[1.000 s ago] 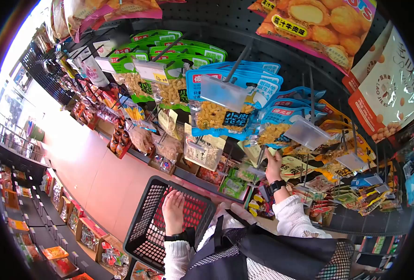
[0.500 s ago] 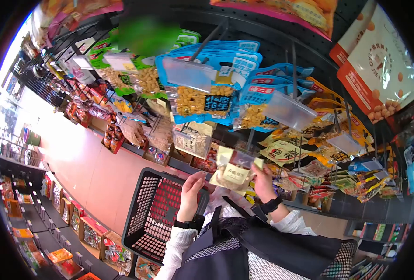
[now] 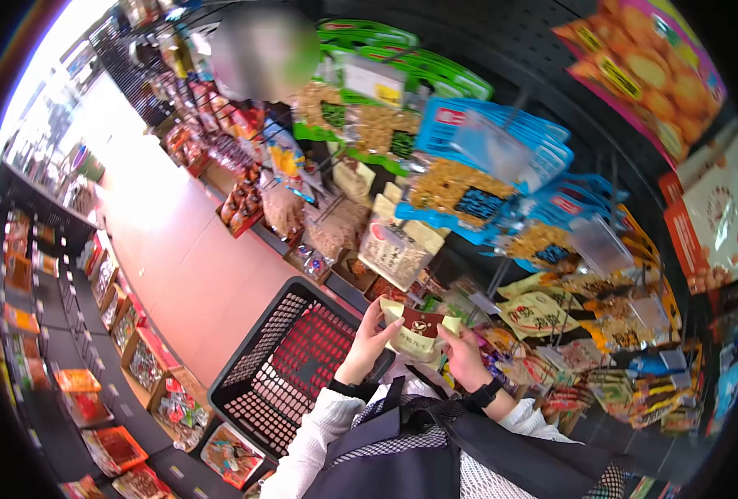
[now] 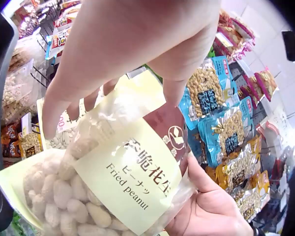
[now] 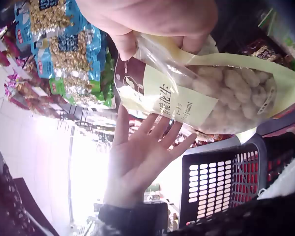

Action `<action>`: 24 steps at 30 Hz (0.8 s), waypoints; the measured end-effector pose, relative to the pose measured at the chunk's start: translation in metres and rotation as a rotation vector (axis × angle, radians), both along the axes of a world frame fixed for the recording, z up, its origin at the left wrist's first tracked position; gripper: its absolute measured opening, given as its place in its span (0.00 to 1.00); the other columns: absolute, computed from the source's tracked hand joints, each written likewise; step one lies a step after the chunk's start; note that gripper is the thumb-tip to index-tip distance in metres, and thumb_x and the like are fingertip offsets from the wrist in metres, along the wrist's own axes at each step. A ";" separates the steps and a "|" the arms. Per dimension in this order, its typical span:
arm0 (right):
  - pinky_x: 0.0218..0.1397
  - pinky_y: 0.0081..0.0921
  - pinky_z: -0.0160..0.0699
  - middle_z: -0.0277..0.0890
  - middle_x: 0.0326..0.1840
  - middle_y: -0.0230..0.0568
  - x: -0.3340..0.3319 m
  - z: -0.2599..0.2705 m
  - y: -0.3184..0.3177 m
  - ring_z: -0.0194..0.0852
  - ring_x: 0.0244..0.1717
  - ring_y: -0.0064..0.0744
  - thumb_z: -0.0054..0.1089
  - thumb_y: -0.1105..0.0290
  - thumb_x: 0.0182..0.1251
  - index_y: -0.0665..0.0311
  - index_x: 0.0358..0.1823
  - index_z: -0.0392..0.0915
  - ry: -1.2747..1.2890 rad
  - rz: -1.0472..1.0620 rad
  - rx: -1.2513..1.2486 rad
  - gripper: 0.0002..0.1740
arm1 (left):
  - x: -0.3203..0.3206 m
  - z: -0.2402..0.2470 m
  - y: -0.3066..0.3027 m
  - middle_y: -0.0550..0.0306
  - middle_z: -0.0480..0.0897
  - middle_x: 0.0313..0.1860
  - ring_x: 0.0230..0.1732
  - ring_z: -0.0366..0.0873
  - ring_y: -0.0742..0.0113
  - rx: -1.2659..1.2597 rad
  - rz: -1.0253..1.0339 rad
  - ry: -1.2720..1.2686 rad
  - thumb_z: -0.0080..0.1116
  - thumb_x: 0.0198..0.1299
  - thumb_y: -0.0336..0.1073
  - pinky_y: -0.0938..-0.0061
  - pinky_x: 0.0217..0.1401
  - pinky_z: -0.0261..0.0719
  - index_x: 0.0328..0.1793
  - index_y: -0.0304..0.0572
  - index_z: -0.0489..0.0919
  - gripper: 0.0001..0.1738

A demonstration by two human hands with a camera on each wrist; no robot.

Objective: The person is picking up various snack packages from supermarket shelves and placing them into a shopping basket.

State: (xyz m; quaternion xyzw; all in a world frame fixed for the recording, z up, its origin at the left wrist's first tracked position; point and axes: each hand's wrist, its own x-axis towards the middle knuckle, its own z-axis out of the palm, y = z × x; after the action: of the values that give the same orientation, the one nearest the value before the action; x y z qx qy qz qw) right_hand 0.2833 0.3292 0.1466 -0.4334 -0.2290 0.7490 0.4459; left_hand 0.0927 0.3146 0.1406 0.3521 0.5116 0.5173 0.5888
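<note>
A cream and brown bag of fried peanuts (image 3: 419, 334) is up in front of the person's chest, its printed label and unshelled nuts plain in the left wrist view. My right hand (image 3: 467, 359) grips the bag near its right edge, thumb on the front. On the other side, my left hand (image 3: 365, 346) is at the bag's left edge. The right wrist view has this left hand (image 5: 140, 169) with palm showing and fingers spread straight, fingertips right at the bag's edge.
A black shopping basket (image 3: 262, 391) stands just left of the hands. Ahead, blue snack bags (image 3: 468, 183) and green snack bags (image 3: 369, 125) hang from hooks on a dark pegboard. Down the left runs a low shelf (image 3: 49, 308) with packets, beside the pale floor (image 3: 186, 258).
The right hand has brought the bag of fried peanuts down from the hooks toward the chest. From over the basket, the left hand has moved right to the bag. The head view has shifted.
</note>
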 end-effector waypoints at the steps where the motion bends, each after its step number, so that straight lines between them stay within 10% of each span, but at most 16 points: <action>1: 0.45 0.20 0.74 0.79 0.42 0.33 -0.009 0.001 0.002 0.76 0.40 0.22 0.59 0.73 0.61 0.64 0.43 0.77 -0.002 0.030 0.004 0.09 | -0.007 0.001 -0.001 0.55 0.70 0.59 0.59 0.66 0.71 -0.009 0.044 -0.091 0.57 0.60 0.31 0.77 0.59 0.65 0.66 0.34 0.61 0.29; 9: 0.46 0.18 0.72 0.79 0.40 0.33 -0.108 0.031 0.045 0.74 0.39 0.18 0.59 0.75 0.61 0.66 0.42 0.78 -0.064 0.121 0.324 0.09 | -0.091 0.010 0.028 0.67 0.77 0.38 0.37 0.71 0.81 0.118 0.344 -0.231 0.49 0.63 0.31 0.84 0.42 0.68 0.55 0.36 0.74 0.15; 24: 0.47 0.21 0.69 0.77 0.42 0.31 -0.251 -0.035 0.174 0.72 0.41 0.19 0.62 0.65 0.61 0.65 0.39 0.77 -0.169 -0.159 0.263 0.11 | -0.198 -0.085 0.185 0.68 0.78 0.30 0.29 0.73 0.78 0.026 0.490 -0.566 0.59 0.59 0.40 0.80 0.31 0.69 0.41 0.44 0.77 0.09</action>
State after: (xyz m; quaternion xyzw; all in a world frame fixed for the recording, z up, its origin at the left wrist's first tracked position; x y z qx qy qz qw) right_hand 0.0327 0.5033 0.1114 -0.4495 -0.3264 0.6358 0.5359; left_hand -0.1057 0.4998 0.0559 0.0695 0.3911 0.7261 0.5612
